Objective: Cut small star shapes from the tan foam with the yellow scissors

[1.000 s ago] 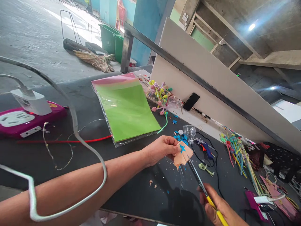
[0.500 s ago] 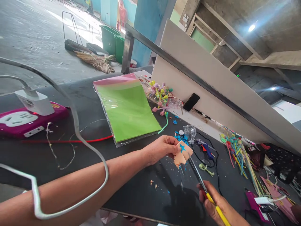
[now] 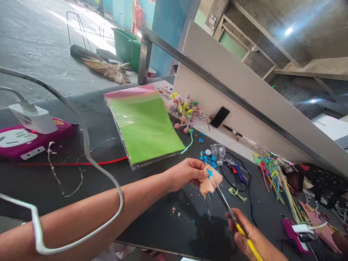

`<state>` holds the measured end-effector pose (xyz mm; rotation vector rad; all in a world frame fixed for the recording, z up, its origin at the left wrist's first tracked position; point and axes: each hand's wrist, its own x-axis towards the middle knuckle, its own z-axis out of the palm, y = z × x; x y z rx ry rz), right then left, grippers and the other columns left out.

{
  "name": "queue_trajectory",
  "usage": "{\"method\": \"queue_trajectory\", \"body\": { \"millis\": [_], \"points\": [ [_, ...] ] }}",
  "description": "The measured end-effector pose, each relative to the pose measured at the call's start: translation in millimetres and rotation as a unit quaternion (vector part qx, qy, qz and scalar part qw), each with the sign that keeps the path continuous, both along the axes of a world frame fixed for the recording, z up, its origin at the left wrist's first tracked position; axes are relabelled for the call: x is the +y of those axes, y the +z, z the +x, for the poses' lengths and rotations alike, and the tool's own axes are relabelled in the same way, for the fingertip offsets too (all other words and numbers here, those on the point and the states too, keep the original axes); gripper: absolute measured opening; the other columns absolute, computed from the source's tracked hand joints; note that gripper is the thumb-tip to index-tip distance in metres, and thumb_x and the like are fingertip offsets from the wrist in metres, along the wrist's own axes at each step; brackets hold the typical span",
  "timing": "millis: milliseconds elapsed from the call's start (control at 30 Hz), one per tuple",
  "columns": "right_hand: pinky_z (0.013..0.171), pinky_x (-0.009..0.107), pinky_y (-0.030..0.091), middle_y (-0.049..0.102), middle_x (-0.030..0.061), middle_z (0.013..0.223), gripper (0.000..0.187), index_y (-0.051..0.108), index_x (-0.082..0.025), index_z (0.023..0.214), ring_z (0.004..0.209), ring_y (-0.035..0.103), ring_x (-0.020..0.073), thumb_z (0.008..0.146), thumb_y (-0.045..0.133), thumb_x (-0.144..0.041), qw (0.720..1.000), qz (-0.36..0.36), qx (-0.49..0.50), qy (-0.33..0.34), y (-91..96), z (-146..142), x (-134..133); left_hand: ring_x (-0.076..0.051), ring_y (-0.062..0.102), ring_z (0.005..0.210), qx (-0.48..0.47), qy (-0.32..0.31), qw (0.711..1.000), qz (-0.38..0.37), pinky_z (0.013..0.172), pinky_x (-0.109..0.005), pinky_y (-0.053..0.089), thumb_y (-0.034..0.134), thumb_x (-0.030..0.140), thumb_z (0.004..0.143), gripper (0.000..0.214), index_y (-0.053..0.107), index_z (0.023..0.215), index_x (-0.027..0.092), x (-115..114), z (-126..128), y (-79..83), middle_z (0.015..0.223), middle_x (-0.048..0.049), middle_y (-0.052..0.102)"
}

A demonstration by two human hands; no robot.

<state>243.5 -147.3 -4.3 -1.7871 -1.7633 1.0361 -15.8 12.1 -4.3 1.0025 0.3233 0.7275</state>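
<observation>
Your left hand (image 3: pixel 190 174) pinches a piece of peach paper (image 3: pixel 214 183) between thumb and fingers, with a blue star (image 3: pixel 209 173) lying on it by the thumb tip. Your right hand (image 3: pixel 246 232) is curled around the yellow handles of the scissors (image 3: pixel 227 208), whose tips meet the paper just below the star; you cannot tell here how far the blades are parted. The paper is raised over the dark table (image 3: pixel 163 226), where small scraps lie scattered. Just beyond your left fingers are blue cutouts (image 3: pixel 207 158) and a clear plastic cup (image 3: pixel 218 153), with a blue glue gun (image 3: pixel 239 174) to their right. The green sheets (image 3: pixel 146 130) lie farther off, beyond your left wrist.
</observation>
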Motion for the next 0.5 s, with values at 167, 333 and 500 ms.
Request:
{"method": "queue_trajectory", "body": {
  "millis": [167, 333, 500],
  "points": [
    [0.057, 0.025, 0.038, 0.055, -0.0002, 0.077, 0.06, 0.048, -0.031, 0.118, 0.065, 0.05, 0.0162, 0.072, 0.049, -0.07, 1.0, 0.015, -0.015, 0.013, -1.7, 2.7, -0.3, -0.01, 0.057, 0.055, 0.005, 0.01, 1.0, -0.001, 0.053, -0.02, 0.042, 0.07, 0.031, 0.072, 0.021, 0.061, 0.073, 0.011, 1.6, -1.0, 0.1, 0.065, -0.0032, 0.065],
    [0.059, 0.026, 0.04, 0.056, -0.0005, 0.075, 0.06, 0.046, -0.032, 0.118, 0.068, 0.054, 0.0186, 0.072, 0.049, -0.07, 0.999, 0.015, -0.037, -0.006, -4.5, 12.1, 0.0, -0.009, 0.056, 0.055, 0.001, 0.029, 1.0, -0.006, 0.053, -0.019, 0.041, 0.07, 0.03, 0.071, 0.022, 0.058, 0.07, 0.011, 1.9, -1.8, 1.8, 0.063, -0.0019, 0.062],
    [0.058, 0.025, 0.039, 0.056, -0.0011, 0.077, 0.06, 0.044, -0.033, 0.12, 0.066, 0.054, 0.0164, 0.074, 0.047, -0.07, 0.999, 0.002, -0.052, 0.012, -6.8, 17.2, -0.9, -0.009, 0.056, 0.055, 0.0, 0.035, 0.999, -0.013, 0.053, -0.02, 0.042, 0.071, 0.029, 0.07, 0.022, 0.058, 0.071, 0.012, 3.6, -1.4, -0.6, 0.062, -0.0005, 0.06]
  ]
}}
